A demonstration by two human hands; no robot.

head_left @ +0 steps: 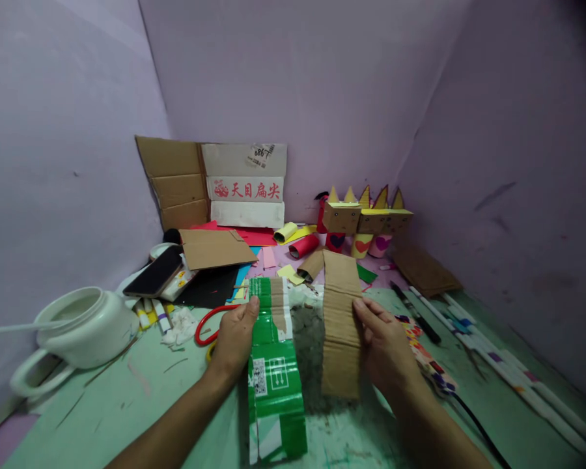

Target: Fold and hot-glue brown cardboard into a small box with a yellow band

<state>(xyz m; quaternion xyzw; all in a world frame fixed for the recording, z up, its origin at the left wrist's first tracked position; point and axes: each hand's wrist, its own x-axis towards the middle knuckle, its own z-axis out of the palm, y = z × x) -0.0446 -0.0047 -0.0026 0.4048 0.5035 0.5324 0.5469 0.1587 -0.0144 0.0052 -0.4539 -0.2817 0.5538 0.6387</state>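
Observation:
My left hand (pixel 235 335) grips the left edge of a green printed cardboard strip (pixel 279 397), thumb on top. The strip carries a QR code and a torn brown patch near its upper end. In my right hand (pixel 383 335) is a plain brown corrugated cardboard strip (pixel 342 326), pinched by its right edge and held upright. The two strips are apart, side by side over the table. Red-handled scissors (pixel 206 326) lie just left of my left hand, their blades hidden.
A white teapot (pixel 88 326) and a phone (pixel 153 270) stand at left. Behind are a folded carton (pixel 247 185), paper rolls (pixel 304 245) and cardboard figures with pointed ears (pixel 342 218). Markers (pixel 493 355) and a paint palette (pixel 432 365) lie at right.

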